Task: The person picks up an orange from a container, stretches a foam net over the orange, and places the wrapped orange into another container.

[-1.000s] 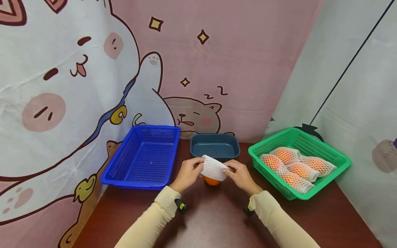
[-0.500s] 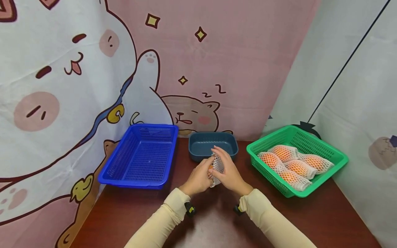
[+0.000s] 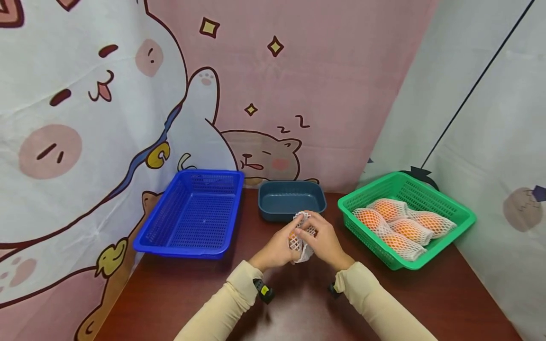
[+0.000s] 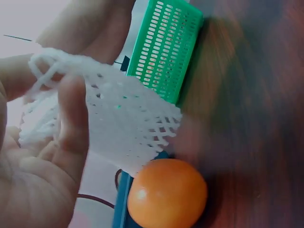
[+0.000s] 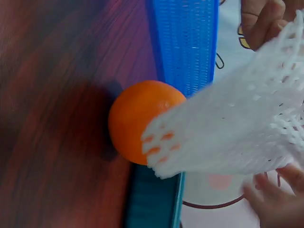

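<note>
In the head view, a white foam fruit net (image 3: 305,252) wraps an orange (image 3: 293,235) between my two hands, over the table's middle. My left hand (image 3: 276,247) grips its left side, with fingers partly hidden. My right hand (image 3: 325,240) pinches the net at the right, thumb toward the opening. The wrist views look different: there the foam net (image 4: 118,114) hangs flattened between the hands. A bare orange (image 4: 167,194) sits beside the net in the left wrist view, and the net's end overlaps the orange (image 5: 137,118) in the right wrist view.
At the left stands a blue basket (image 3: 141,247) with nothing in it. A dark teal tray (image 3: 292,215) is just behind my hands. The green basket (image 3: 465,215) at right holds several netted oranges (image 3: 409,229). Printed cloth hangs behind the brown table (image 3: 290,308).
The net was stretched flat above the orange; now it surrounds the orange. My hands have drawn together round it, and the right fingers have since bent down onto the net.
</note>
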The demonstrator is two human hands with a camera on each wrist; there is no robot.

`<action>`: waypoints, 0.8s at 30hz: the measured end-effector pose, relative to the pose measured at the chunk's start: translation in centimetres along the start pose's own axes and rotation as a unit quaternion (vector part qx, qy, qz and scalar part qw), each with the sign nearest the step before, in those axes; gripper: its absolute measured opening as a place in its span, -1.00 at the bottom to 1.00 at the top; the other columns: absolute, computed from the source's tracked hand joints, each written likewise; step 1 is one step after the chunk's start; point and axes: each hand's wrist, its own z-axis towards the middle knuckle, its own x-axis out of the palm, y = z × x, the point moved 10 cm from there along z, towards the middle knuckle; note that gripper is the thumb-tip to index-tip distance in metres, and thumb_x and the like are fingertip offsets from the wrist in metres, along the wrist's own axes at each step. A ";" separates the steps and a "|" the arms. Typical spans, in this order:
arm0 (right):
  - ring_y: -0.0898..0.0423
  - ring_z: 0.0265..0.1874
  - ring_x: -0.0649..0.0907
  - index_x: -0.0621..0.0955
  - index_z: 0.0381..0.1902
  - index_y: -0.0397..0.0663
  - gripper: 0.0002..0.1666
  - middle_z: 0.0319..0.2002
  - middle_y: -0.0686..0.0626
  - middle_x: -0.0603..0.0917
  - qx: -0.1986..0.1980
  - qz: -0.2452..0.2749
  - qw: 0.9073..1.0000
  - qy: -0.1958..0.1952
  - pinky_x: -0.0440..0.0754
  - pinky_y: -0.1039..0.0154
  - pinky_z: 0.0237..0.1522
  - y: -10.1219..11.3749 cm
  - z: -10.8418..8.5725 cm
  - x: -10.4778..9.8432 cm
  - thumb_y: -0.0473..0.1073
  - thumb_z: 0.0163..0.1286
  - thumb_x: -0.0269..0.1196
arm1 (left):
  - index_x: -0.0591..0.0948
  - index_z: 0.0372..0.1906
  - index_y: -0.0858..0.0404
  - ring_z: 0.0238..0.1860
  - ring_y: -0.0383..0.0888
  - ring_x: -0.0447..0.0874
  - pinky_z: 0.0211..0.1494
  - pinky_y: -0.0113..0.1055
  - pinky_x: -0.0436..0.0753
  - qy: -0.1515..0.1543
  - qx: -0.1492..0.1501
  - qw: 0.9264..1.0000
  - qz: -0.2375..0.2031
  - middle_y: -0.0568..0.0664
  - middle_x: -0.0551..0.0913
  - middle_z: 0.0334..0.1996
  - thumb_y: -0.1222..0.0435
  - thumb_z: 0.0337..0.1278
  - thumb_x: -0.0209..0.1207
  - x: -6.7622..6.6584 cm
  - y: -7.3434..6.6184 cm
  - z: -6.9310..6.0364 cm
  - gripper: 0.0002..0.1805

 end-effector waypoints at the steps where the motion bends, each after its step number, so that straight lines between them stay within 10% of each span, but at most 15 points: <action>1: -0.03 0.10 0.55 0.59 -0.35 0.02 -0.81 0.11 -0.07 0.58 0.023 0.020 0.999 0.010 0.53 0.01 0.05 -0.6 -0.1 0.1 -0.14 0.18 0.43 | 0.06 0.55 0.02 -0.44 -0.14 0.59 -0.56 -0.07 0.66 0.002 0.001 1.000 -0.017 0.21 0.45 0.16 0.65 -0.29 0.17 0.2 0.1 0.0 0.15; 5: 0.02 -0.04 0.55 0.56 -0.13 0.01 -0.59 0.03 -0.03 0.57 0.073 0.067 0.994 0.054 0.55 0.15 -0.06 -2.2 -0.5 0.2 -0.25 0.08 0.48 | 0.15 0.52 0.05 -0.46 -0.13 0.61 -0.45 0.09 0.66 -0.003 -0.010 0.996 -0.086 0.18 0.49 0.02 0.64 -0.15 0.25 0.2 0.8 -0.1 0.05; 11: 0.01 0.02 0.53 0.55 0.20 -0.03 -0.32 0.11 -0.04 0.54 0.048 0.021 0.992 0.113 0.52 0.01 0.02 -2.6 -0.8 0.2 -0.29 0.07 0.48 | 0.26 0.44 0.30 -0.44 -0.05 0.59 -0.43 -0.02 0.68 -0.038 0.015 0.995 -0.086 0.27 0.43 0.16 0.52 -0.02 0.36 -1.0 2.0 0.0 -0.14; 18: -0.05 0.09 0.51 0.53 0.25 -0.04 -0.29 0.12 -0.07 0.50 0.059 -0.065 0.989 0.118 0.50 -0.08 0.11 -4.1 -1.4 -0.3 -0.28 0.11 0.47 | 0.53 0.22 0.25 -0.12 0.14 0.55 -0.04 -0.06 0.61 -0.168 0.032 0.984 0.050 0.19 0.49 0.09 0.25 0.13 0.34 -4.3 3.1 -0.1 -0.47; 24: -0.05 0.05 0.53 0.53 0.25 -0.06 -0.28 0.10 -0.08 0.49 0.045 -0.089 0.989 0.110 0.53 -0.05 0.08 -4.4 -1.6 -0.5 -0.31 0.09 0.47 | 0.50 0.25 0.23 0.14 0.16 0.41 0.17 0.06 0.46 -0.151 -0.038 0.973 0.171 0.14 0.45 0.19 0.18 0.01 0.41 -3.8 5.7 0.9 -0.35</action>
